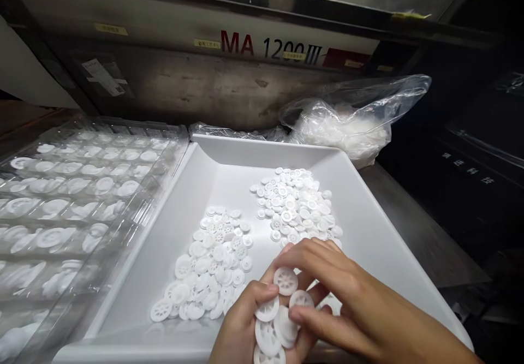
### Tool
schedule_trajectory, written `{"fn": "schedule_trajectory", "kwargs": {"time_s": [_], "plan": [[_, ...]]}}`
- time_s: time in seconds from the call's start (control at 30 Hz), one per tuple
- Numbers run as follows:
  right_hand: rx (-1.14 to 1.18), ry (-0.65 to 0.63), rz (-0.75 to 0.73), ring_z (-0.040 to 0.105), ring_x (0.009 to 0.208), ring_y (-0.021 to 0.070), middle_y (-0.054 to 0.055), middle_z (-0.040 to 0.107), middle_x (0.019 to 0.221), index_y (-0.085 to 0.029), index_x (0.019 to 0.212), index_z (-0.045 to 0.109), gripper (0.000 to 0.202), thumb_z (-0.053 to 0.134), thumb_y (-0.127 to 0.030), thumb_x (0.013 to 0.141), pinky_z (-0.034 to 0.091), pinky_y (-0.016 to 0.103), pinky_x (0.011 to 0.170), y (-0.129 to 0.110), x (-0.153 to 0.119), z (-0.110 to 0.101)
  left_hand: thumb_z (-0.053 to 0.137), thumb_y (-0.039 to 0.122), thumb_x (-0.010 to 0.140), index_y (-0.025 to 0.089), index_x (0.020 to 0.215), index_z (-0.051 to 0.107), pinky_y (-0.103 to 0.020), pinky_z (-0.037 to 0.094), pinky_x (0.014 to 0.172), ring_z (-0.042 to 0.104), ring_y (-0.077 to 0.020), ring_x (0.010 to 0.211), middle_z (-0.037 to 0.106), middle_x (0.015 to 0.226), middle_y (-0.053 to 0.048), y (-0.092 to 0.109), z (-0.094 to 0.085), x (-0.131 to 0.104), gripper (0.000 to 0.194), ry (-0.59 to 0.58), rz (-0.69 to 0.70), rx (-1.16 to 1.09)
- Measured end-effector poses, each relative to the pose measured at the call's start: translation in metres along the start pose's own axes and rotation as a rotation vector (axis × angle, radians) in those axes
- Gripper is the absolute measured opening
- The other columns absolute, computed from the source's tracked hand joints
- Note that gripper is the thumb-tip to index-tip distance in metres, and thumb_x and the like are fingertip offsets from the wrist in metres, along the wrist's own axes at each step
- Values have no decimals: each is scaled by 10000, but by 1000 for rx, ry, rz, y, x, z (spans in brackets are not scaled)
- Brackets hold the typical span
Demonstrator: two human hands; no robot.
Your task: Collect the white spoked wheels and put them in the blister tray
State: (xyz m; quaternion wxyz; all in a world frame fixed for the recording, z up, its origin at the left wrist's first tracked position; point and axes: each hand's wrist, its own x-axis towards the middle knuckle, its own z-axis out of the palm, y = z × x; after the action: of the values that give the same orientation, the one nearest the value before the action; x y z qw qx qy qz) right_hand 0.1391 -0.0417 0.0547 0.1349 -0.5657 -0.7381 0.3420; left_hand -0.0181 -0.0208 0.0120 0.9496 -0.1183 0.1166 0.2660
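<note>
Our left fingers (250, 298) cradle white spoked wheels (268, 339), our right fingers (327, 328) pinch one; two heaps (215, 263) lie apart, this handful seemingly left.

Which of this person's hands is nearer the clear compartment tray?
Left. The left hand, holding white spoked wheels, is to the right of the clear compartment tray; the right hand is farther away, to the left hand's right.

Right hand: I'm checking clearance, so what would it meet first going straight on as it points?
The right hand would likely meet the white discs in the left hand first; depth is unclear.
</note>
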Motion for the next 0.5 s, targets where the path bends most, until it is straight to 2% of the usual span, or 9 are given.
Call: {"fn": "schedule_trajectory", "kwargs": {"time_s": [0.07, 0.13, 0.2, 0.33, 0.43, 0.5], "plan": [[-84, 43, -73, 498, 1106, 199, 14, 469, 1252, -334, 1302, 389, 559, 703, -343, 840, 522, 313, 859, 5, -2, 4, 430, 176, 842, 231, 1248, 581, -290, 450, 879, 632, -138, 782, 678, 977, -41, 0, 0, 1, 436, 5, 15, 76], [-194, 139, -159, 478, 1148, 258, 77, 412, 1295, -304, 1320, 373, 674, 754, -422, 777, 549, 356, 844, 9, -5, 11, 423, 192, 838, 240, 1293, 539, -328, 445, 888, 643, -188, 888, 678, 1005, -52, 0, 0, 2, 471, 34, 28, 135], [-274, 196, -214, 447, 1193, 292, 105, 367, 1332, -279, 1248, 436, 582, 749, -420, 778, 550, 389, 855, 13, -8, 16, 440, 198, 821, 234, 1338, 486, -348, 429, 920, 623, -228, 1032, 678, 1044, -65, -1, 0, 3, 520, 57, 43, 155], [-352, 242, -281, 445, 1177, 275, 94, 395, 1335, -235, 1094, 545, 282, 670, -271, 843, 506, 402, 899, 16, -12, 22, 407, 189, 801, 134, 1415, 330, -371, 382, 1004, 579, -241, 1164, 648, 1174, -120, -5, 0, 6, 621, 39, 88, 133], [-344, 336, -352, 423, 1167, 276, 97, 422, 1302, -204, 1088, 555, 298, 665, -183, 812, 479, 394, 894, 16, -13, 25, 416, 195, 789, 132, 1447, 247, -378, 349, 1054, 556, -243, 1213, 618, 1248, -134, -6, 0, 7, 682, 73, 79, 88], [-238, 401, -354, 422, 1157, 260, 95, 412, 1285, -202, 1092, 540, 315, 641, -137, 801, 482, 359, 868, 17, -13, 27, 428, 194, 790, 157, 1457, 238, -393, 332, 1080, 551, -249, 1227, 601, 1284, -135, -6, 0, 6, 695, 125, 74, 55]]}}
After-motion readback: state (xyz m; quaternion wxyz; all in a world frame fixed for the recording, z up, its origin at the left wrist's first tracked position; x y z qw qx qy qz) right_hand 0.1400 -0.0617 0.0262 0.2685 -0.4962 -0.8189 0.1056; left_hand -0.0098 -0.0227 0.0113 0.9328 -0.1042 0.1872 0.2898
